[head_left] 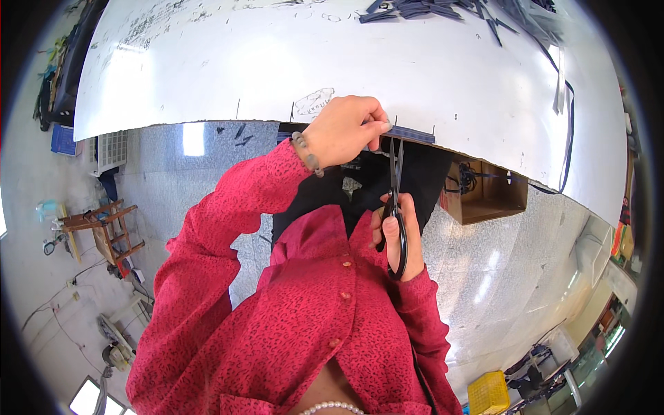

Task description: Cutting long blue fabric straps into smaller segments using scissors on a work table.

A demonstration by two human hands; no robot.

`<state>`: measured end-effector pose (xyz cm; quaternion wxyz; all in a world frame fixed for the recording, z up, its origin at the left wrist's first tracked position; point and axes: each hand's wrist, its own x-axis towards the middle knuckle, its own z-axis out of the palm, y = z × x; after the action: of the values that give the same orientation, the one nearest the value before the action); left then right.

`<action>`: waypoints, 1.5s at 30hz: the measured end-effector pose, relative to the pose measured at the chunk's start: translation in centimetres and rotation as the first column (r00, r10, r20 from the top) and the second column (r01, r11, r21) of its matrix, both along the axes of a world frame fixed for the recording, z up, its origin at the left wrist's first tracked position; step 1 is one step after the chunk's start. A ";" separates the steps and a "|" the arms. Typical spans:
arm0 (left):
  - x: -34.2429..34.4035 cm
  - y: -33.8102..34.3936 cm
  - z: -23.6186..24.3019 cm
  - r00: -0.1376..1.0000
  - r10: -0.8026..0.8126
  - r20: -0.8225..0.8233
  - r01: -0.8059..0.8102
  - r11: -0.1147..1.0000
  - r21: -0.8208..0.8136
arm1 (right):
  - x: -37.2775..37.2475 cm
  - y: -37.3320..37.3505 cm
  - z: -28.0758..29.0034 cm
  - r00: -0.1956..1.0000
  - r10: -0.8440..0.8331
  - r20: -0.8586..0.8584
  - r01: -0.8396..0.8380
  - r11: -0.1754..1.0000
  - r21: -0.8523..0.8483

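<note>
Left hand (346, 128): thumb and fingertips pinched on dark-blue flat fabric strip (416, 134), which lies along near edge of white smooth-topped table (235, 76). Right hand (411, 238): gripping black-handled metal scissors (393, 197), blades slightly parted, pointing far, tips just near of strip. Loose dark-blue cut pieces (418, 10) piled far right on table. Brown cardboard box (494, 209) right, below table edge.

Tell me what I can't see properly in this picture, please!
In the head view:
- Navy strip: part of it is covered by the left hand.
- Scissors: part of the handles is hidden by the right hand.
- Cardboard box: the white table hides its far part.
- Pile of dark strips: cut off by the top edge.
- Pearl necklace: cut off by the bottom edge.
</note>
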<state>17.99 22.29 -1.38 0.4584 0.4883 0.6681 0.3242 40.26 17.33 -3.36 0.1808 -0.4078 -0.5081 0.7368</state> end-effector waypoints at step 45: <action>0.9 -3.0 1.7 0.915 0.029 0.401 -0.023 1.000 -0.020 | -1.5 3.0 1.8 0.972 -0.202 -0.120 0.214 0.973 0.091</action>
<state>18.94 19.33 0.30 0.5850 0.3992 0.5685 0.4185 38.76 20.36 -1.60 0.3055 -0.4080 -0.4891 0.7078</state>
